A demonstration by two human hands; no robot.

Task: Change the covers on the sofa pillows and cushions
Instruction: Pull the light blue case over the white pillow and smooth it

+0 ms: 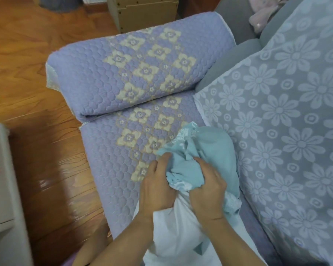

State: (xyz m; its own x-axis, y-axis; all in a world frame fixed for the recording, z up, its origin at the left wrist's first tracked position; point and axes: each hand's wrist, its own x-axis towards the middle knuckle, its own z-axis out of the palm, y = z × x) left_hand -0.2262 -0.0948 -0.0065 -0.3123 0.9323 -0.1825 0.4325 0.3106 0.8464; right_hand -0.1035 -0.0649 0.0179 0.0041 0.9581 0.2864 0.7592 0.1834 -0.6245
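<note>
Teal cover [210, 148]; white pillow [173, 227]; purple quilted sofa cover [108, 93], cream flowers; wooden floor [27, 73].

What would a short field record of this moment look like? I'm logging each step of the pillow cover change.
activity: working a bunched light-blue fabric pillow cover at the end of a white pillow
left hand: grips the cover's gathered edge
right hand: grips the bunched cover, beside the left hand
pillow state: white end bare toward the person, far end inside the cover
surface: purple quilted sofa seat cover with cream flowers
nearby: pale blue floral lace throw on the right; wooden floor on the left
</note>
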